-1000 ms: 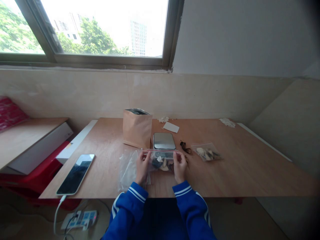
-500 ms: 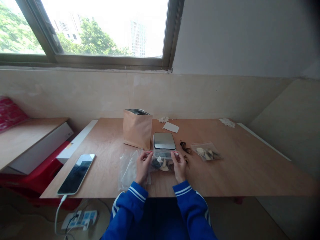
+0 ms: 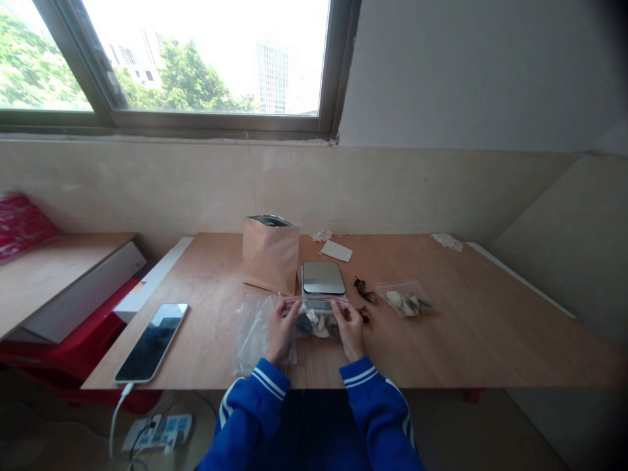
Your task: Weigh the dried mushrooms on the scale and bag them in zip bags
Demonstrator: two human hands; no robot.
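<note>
Right hand (image 3: 349,332) slid toward left hand (image 3: 281,332), fingers (image 3: 293,309) pinching zip bag (image 3: 316,322)

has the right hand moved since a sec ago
Yes, the right hand has shifted slightly leftward, toward the left hand, judged against the kitchen scale behind them.

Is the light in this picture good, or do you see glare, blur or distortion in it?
In the head view, the window is burned almost white, the phone shows pale glare, and the picture's corners darken, but the zip bag between the left hand and right hand looks fairly sharp.
</note>
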